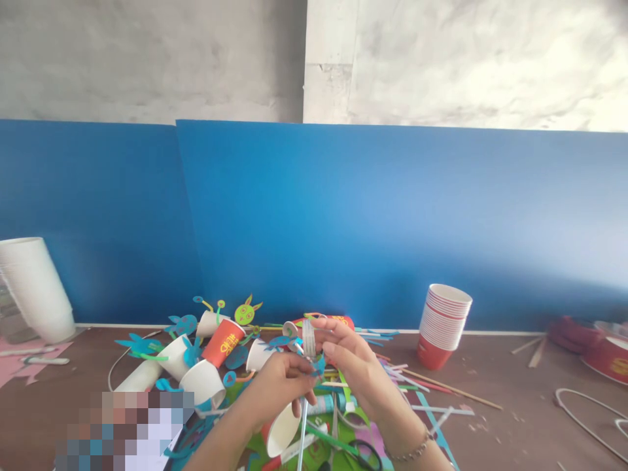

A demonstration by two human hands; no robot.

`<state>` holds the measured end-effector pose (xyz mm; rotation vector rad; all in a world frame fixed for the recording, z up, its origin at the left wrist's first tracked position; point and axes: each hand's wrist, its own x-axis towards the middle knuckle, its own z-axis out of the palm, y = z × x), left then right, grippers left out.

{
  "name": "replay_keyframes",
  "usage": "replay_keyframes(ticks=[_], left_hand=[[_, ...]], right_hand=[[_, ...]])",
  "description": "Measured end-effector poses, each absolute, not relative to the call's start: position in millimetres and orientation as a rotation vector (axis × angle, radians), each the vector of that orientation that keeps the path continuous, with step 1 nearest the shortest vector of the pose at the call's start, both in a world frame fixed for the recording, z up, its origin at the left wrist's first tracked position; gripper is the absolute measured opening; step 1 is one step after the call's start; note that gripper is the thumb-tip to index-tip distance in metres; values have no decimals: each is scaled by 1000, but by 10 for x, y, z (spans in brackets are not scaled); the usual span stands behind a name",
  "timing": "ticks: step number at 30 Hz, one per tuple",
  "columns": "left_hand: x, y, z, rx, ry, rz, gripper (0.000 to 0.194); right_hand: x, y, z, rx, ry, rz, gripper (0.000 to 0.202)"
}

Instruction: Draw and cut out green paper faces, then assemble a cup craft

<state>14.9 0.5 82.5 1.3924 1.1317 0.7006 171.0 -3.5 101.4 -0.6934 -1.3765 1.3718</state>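
Observation:
Both hands meet over the craft pile in the middle of the table. My left hand (282, 379) has its fingers closed around a pale straw (303, 432), which hangs down below them. At its fingertips a small piece of blue paper (320, 366) shows between the hands. My right hand (356, 363) is curled around what looks like a roll of clear tape (308, 339), held upright just above the blue paper. Below them lie scissors (366, 454), a red-and-white marker (294, 450), a green straw (331, 438) and a white paper cup (283, 428) on its side.
Decorated paper cups (223, 343) with blue paper shapes crowd the left. A stack of red-and-white cups (444, 320) stands right, a white stack (36, 291) far left. Straws and sticks (451, 389) lie right of my hands, with a cable (583, 418) beyond. A blue partition (314, 222) rises behind.

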Motion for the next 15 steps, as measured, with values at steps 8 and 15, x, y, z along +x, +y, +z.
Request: replay_keyframes(ticks=[8,15], left_hand=[[148,63,791,1430,1076,805,21],[75,112,819,1362,1037,1065,36]], right_hand=[[1707,-88,1057,-667,-1403,1408,32],[1674,-167,1109,-950,-1651,1139,39]])
